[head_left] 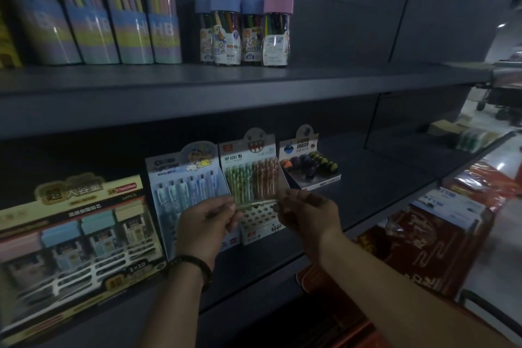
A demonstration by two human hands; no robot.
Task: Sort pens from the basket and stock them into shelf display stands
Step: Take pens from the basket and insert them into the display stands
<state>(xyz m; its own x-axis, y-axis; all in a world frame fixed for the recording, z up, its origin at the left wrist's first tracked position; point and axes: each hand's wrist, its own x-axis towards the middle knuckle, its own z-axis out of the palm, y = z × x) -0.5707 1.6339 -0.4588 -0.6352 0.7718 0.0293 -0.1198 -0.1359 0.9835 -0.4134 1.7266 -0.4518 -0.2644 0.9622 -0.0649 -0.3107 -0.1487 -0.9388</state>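
Observation:
A thin greenish pen (255,204) lies level between my two hands, in front of the middle display stand (255,178). My left hand (207,222) pinches its left end and my right hand (306,210) pinches its right end. That stand holds rows of green and orange pens, with several unfilled holes in its front rows. To its left stands a blue cartoon pen stand (186,186) with light blue pens. Both stands sit on the lower dark shelf (367,206). The basket is only partly seen as an orange-red edge (353,330) at the bottom.
An eraser display (309,161) stands right of the pen stands. A pencil-lead box (70,234) fills the left of the lower shelf. On the upper shelf stand HB pencil tubes (93,22) and capped coloured-pencil jars (245,25). Red boxes (423,243) lie at right.

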